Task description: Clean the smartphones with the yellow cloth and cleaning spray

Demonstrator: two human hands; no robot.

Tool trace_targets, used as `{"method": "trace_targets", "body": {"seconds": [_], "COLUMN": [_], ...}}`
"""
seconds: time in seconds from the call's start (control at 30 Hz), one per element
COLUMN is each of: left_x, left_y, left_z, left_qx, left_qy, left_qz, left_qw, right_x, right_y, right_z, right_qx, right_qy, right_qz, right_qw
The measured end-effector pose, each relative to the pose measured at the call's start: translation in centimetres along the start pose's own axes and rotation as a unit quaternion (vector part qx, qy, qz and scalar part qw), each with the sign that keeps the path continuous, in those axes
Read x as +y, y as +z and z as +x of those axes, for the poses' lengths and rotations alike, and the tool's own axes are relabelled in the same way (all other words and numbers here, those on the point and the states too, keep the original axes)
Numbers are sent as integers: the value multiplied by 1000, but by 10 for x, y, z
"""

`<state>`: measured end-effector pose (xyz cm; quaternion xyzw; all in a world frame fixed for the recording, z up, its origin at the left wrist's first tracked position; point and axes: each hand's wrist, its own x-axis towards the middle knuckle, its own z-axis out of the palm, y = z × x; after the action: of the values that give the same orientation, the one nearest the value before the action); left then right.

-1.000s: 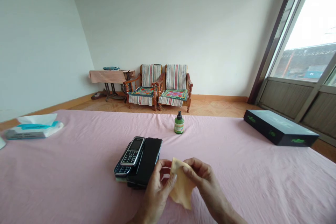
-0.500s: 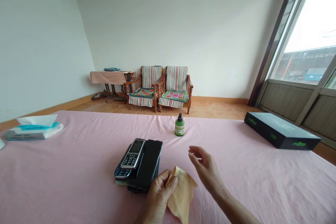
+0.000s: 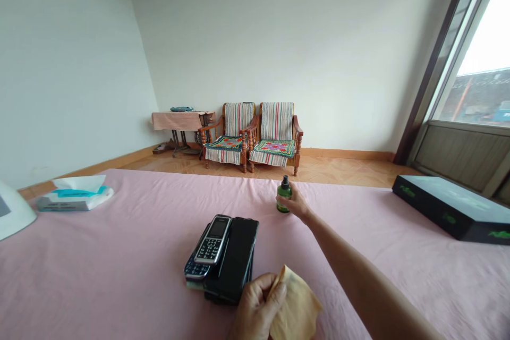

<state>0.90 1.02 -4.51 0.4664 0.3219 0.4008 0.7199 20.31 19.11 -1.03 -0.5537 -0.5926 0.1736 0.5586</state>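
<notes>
The thin, limp cloth (image 3: 297, 308) is plain yellow-tan. The small rounded bottle (image 3: 282, 207) is translucent green, its spray top (image 3: 285, 181) black. The bar-shaped keypad phone (image 3: 213, 240) shows a silver rim, dark face and pale key markings; the flat rectangular slab (image 3: 237, 255) beside it is uniformly black. The broad fabric sheet (image 3: 119, 260) is plain pink. Bright green lettering marks the black rectangular box (image 3: 428, 214). White striped woven chair covers (image 3: 276, 119) bear red and green lines; crocheted seat mats (image 3: 274, 147) carry multicoloured floral motifs.
</notes>
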Motion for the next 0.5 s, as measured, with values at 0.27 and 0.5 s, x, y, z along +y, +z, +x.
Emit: {"method": "trace_targets", "body": {"seconds": [0.27,0.5], "left_x": [23,36], "left_y": [11,24], "left_z": [-12,-19], "left_qx": [-7,-9], "left_qy": [5,28], "left_qz": [8,39], "left_qw": [1000,999], "right_x": [-29,-69], "right_y": [-36,-89], "right_z": [-70,-158], "right_qx": [-9,-2], "right_qy": [-1,-31], "right_qz": [-99,-210], "right_qw": [995,977]}}
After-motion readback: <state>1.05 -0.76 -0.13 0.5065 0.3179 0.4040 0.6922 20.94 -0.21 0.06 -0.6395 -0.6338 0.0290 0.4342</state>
